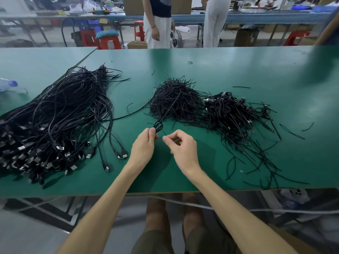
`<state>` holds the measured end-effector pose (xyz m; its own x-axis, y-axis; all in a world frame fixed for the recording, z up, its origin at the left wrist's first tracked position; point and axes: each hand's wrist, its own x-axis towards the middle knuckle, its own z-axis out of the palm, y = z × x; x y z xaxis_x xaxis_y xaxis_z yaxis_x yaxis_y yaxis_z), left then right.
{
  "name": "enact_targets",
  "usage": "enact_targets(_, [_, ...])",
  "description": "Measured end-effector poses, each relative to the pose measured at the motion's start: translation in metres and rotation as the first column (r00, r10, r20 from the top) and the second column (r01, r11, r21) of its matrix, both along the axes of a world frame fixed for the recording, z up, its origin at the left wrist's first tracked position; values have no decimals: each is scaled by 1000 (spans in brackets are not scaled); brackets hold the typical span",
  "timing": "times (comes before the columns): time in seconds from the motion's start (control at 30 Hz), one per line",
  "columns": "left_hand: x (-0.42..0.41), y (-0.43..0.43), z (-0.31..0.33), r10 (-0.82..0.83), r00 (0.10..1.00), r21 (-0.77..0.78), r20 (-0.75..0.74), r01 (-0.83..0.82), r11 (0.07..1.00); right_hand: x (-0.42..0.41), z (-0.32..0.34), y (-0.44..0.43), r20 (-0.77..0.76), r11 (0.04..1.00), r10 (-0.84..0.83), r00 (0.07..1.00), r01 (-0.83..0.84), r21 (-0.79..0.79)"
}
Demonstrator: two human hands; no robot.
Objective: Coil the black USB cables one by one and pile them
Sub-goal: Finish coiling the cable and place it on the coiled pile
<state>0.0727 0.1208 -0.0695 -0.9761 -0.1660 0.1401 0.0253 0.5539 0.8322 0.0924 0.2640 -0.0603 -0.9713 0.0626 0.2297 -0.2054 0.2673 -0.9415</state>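
A big heap of loose black USB cables [60, 114] lies on the left of the green table [220, 70], plugs toward the front edge. My left hand [145, 143] pinches a small coiled black cable [158, 126] whose tail rises toward the back. My right hand [181, 145] is just to its right, fingers curled with thumb and forefinger pinched together; whether it holds anything I cannot tell. A mound of short black ties [174, 101] sits behind the hands. The pile of coiled cables [231, 110] lies to the right.
Stray black ties [266, 158] lie scattered over the right front of the table. A plastic bottle [8, 84] lies at the far left edge. Two people [159, 22] stand behind the table among red stools [110, 41] and cardboard boxes.
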Motion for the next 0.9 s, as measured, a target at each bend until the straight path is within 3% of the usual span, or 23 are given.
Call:
enact_targets(0.1, [2, -1, 0, -48, 999, 21, -10, 48, 999, -4, -3, 0, 81, 999, 33, 996, -37, 39])
enact_targets(0.4, [5, -2, 4, -101, 994, 74, -42, 104, 992, -2, -4, 0, 66, 995, 59, 996, -64, 74])
enact_targets(0.57, [7, -7, 12, -185, 982, 284, 24, 170, 943, -2, 1, 2, 101, 984, 175, 979, -177, 15])
enact_targets(0.7, [9, -31, 29, -432, 886, 425, 169, 330, 843, -2, 3, 8, 152, 946, 316, 937, -299, -128])
enact_targets(0.77, [10, -38, 36, -480, 847, 382, 229, 375, 845, -2, 3, 12, 150, 918, 383, 911, -358, -171])
enact_targets(0.9, [7, -37, 44, -418, 873, 303, 250, 339, 891, -2, 4, 15, 159, 879, 468, 870, -439, -186])
